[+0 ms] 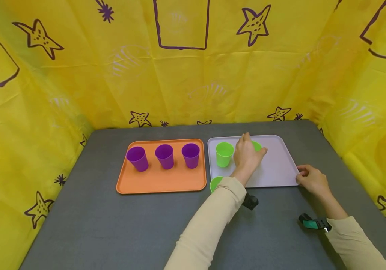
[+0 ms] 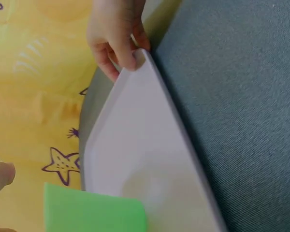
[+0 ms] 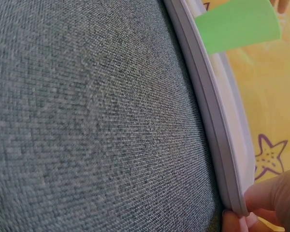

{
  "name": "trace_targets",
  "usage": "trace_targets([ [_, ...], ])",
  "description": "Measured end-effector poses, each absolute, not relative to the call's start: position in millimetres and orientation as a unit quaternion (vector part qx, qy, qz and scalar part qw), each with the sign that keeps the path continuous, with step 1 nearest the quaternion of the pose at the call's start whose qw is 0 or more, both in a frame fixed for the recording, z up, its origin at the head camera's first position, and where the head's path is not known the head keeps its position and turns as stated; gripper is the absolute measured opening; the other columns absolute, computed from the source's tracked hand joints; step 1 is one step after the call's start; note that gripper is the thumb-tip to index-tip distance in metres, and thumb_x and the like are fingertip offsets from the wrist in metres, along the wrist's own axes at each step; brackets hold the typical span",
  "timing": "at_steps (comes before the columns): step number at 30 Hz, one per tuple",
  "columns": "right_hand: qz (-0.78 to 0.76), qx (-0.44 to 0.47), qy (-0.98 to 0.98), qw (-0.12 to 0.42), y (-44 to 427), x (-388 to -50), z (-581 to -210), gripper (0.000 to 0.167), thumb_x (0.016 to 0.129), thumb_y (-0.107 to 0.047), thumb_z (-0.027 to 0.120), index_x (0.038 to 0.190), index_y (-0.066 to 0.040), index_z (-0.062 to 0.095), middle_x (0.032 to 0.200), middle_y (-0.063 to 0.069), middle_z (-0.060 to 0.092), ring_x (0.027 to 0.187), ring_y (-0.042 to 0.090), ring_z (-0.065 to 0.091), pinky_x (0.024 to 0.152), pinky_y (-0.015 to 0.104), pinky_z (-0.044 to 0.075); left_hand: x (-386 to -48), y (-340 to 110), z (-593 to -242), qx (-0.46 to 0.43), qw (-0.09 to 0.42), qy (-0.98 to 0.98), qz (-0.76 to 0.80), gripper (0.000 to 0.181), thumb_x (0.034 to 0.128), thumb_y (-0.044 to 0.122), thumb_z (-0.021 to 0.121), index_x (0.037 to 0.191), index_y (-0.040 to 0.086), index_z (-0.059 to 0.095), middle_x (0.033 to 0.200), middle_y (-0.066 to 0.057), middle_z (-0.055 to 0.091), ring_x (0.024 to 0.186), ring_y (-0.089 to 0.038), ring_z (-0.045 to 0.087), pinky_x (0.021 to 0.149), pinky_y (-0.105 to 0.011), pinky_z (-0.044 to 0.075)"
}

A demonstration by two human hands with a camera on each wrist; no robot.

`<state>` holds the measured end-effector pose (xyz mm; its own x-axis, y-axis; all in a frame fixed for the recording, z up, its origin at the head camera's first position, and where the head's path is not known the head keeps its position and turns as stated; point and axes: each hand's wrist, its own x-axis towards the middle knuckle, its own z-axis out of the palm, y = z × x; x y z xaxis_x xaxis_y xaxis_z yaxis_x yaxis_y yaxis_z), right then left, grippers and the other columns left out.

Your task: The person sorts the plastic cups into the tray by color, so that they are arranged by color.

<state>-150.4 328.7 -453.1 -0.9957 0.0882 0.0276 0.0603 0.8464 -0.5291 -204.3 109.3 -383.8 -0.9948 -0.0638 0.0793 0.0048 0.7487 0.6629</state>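
Note:
Above a green cup (image 1: 256,145) on the light lilac tray (image 1: 281,168), my left hand (image 1: 248,153) has its fingers extended and its thumb spread. In the left wrist view the thumb (image 2: 1,176) is apart from that cup (image 2: 94,210). My right hand (image 1: 314,182) pinches the tray's near right corner, thumb on top and fingers beneath in the right wrist view. Another green cup (image 1: 224,154) stands upright at the tray's left. A third green cup (image 1: 215,182) is at the tray's near left, partly hidden by my left sleeve.
Left of the lilac tray lies an orange tray (image 1: 162,183) bearing three upright purple cups, the left (image 1: 138,159), middle (image 1: 164,156) and right (image 1: 191,155). The grey table (image 1: 112,232) is bordered by yellow patterned cloth (image 1: 179,86) at the back and sides.

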Motion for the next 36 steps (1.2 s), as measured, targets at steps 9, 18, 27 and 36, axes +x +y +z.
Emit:
trace_targets([
  [9, 0.273, -0.036, -0.961, 0.028, 328.9, -150.2, -453.2, 0.038, 0.077, -0.010, 0.054, 0.111, 0.007, 0.056, 0.079, 0.011, 0.063, 0.059, 0.012, 0.054, 0.056, 0.025, 0.037, -200.9, 94.0, -361.2, -0.044, 0.046, -0.938, -0.341, 0.069, 0.0757, 0.046, 0.070, 0.135, 0.018, 0.046, 0.132, 0.002, 0.051, 0.114, -0.017, 0.054, 0.087, -0.029, 0.050],
  [18, 0.272, -0.038, -0.961, 0.022, 328.7, -151.1, -453.3, 0.038, 0.078, -0.011, 0.053, 0.112, 0.008, 0.055, 0.080, 0.013, 0.064, 0.059, 0.013, 0.054, 0.056, 0.025, 0.038, -197.7, 62.6, -340.0, -0.114, 0.038, -0.918, -0.377, 0.066, 0.0772, 0.048, 0.068, 0.135, 0.023, 0.047, 0.134, 0.004, 0.049, 0.119, -0.018, 0.050, 0.087, -0.032, 0.050],
  [27, 0.270, -0.040, -0.962, 0.018, 329.2, -149.1, -454.1, 0.038, 0.078, -0.011, 0.053, 0.111, 0.008, 0.055, 0.080, 0.013, 0.064, 0.059, 0.012, 0.054, 0.057, 0.025, 0.037, -187.7, 26.4, -328.2, -0.199, 0.026, -0.886, -0.418, 0.064, 0.0773, 0.042, 0.070, 0.133, 0.020, 0.049, 0.134, 0.004, 0.049, 0.124, -0.019, 0.045, 0.100, -0.034, 0.042],
  [36, 0.276, -0.041, -0.960, 0.017, 329.3, -149.2, -452.4, 0.039, 0.078, -0.011, 0.053, 0.112, 0.008, 0.055, 0.081, 0.014, 0.064, 0.058, 0.011, 0.054, 0.055, 0.025, 0.037, -176.9, -8.3, -329.7, -0.258, 0.024, -0.854, -0.451, 0.064, 0.0767, 0.037, 0.073, 0.134, 0.023, 0.048, 0.132, 0.008, 0.050, 0.115, -0.012, 0.050, 0.092, -0.024, 0.046],
])
